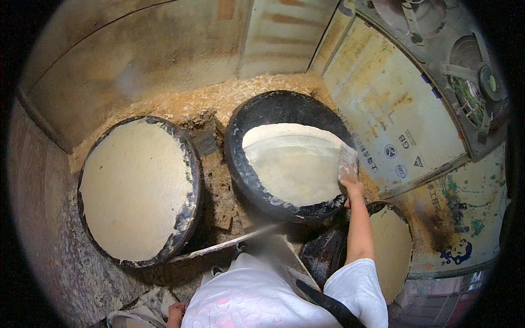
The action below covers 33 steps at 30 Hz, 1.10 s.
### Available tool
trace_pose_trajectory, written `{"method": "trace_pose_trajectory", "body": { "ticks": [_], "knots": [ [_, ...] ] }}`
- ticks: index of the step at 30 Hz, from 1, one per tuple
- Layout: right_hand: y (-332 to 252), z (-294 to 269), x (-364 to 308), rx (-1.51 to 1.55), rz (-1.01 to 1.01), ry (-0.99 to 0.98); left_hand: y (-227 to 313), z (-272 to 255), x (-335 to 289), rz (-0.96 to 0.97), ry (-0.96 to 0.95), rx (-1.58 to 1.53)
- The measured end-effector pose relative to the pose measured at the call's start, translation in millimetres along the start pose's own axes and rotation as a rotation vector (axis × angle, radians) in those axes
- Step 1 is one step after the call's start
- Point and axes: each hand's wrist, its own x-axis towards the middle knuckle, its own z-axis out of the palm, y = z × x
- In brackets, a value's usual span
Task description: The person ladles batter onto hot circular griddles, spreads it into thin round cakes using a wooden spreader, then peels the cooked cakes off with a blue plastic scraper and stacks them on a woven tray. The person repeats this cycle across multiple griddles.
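Now right hand (351,187) gripping scraper (348,163), on batter (295,167)

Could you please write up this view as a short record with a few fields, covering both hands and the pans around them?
Right hand: stretched forward, gripping a pale scraper-like piece against the right rim of the middle pan
Left hand: low at the bottom edge, beside a pale round container; grip not clear
Middle pan: black, round, tilted, coated with a thin pale layer
Left pan: black rim, fully covered by a cream sheet
Right pan: partly hidden behind the arm, also cream-coated
Surroundings: crusted residue between pans; fan upper right
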Motion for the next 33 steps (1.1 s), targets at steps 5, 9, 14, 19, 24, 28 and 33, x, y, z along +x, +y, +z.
{"method": "trace_pose_trajectory", "body": {
  "ticks": [5, 9, 14, 19, 24, 28, 33],
  "knots": [
    [-22.5, 7.4, -15.9, 0.732, 0.202, -0.514, -24.4, -0.9, 30.4, 0.140, -0.008, 0.164],
    [-104.9, 14.7, -113.6, 0.600, 0.016, -0.624, -3.0, 2.1, 8.9, 0.288, -0.067, 0.155],
    [-146.1, 16.9, -197.2, 0.033, -0.707, -0.542, 37.9, 12.1, -36.8, 0.416, -0.153, 0.013],
    [-129.7, 34.2, -176.0, -0.325, -0.995, -0.145, 56.5, 23.8, -58.5, 0.379, -0.134, 0.069],
    [-81.0, 22.7, -49.9, -0.294, -0.484, -0.017, 38.5, 16.9, -58.0, 0.252, -0.046, 0.173],
    [-24.2, -4.9, 18.8, 0.126, -0.094, -0.040, -4.3, 13.1, -4.7, 0.164, -0.019, 0.065],
    [-58.7, -0.9, -7.8, 0.882, 0.234, -0.604, -16.6, 15.0, 12.1, 0.237, -0.014, 0.206]
  ]
}}
